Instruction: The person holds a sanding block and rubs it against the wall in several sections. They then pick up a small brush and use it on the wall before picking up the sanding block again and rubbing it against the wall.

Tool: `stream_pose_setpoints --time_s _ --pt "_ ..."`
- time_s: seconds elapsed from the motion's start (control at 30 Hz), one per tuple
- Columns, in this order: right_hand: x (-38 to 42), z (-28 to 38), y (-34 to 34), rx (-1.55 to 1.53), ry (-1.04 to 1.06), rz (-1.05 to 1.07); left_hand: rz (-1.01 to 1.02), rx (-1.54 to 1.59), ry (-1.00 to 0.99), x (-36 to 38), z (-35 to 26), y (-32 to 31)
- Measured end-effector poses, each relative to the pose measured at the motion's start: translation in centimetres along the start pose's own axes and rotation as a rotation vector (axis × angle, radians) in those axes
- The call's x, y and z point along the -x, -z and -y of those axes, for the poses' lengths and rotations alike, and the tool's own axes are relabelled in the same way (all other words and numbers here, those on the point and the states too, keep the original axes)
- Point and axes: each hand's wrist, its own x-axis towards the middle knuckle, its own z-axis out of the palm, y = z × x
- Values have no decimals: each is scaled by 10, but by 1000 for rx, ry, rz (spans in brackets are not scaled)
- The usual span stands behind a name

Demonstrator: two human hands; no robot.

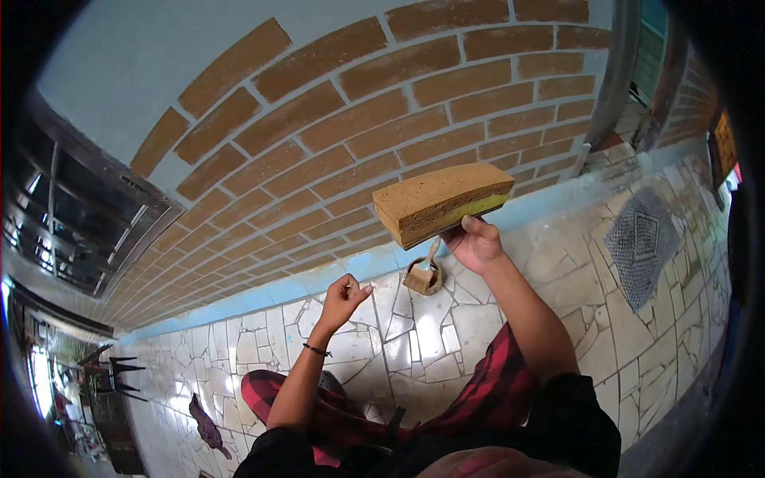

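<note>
My right hand (478,245) grips a large sponge block (442,195) from below, holding it up in front of the wall. Brown paint coats the sponge, and a strip of yellow-green shows along its side. My left hand (346,299) is raised at the left with its fingers curled in and nothing visible in them. Below the sponge, a small paint container (437,285) stands on the floor, with a paintbrush (428,264) resting across it. Ahead is the pale wall (151,64), covered with rows of brown painted brick shapes (382,123).
A barred window (60,199) is at the left, and a doorway (637,88) opens at the right. On the tiled floor (319,350) lie a grey mat (644,247) and a dark cloth (207,426). A light-blue band (319,280) runs along the wall's foot.
</note>
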Motion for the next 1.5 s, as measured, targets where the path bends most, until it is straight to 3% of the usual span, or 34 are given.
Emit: stream_pose_setpoints --time_s 0.23,0.37,0.5,0.6,0.7,0.93,1.03,1.27,1.5 --pt "-17 -8 -10 -2 -57 18 -54 -144 25 11 -30 3" --pt "-14 -12 -2 -49 -65 -2 -86 -544 -220 -2 -57 35" --pt "-15 -11 6 -39 -35 -13 -133 -596 -132 3 -142 42" --pt "-15 -10 13 -41 -26 -18 37 -650 -224 17 -228 26" --pt "-22 -12 9 -54 -15 1 119 -699 -366 19 -260 22" --pt "-13 1 -1 85 -22 -11 15 -639 -359 -30 -209 21" --pt "-14 16 8 174 73 -20 25 -685 -460 -50 -196 8" --pt "-46 27 -31 158 330 -25 255 -878 -513 -90 -163 -20" --pt "-18 12 16 161 265 -111 363 -813 -367 -95 -151 -11"
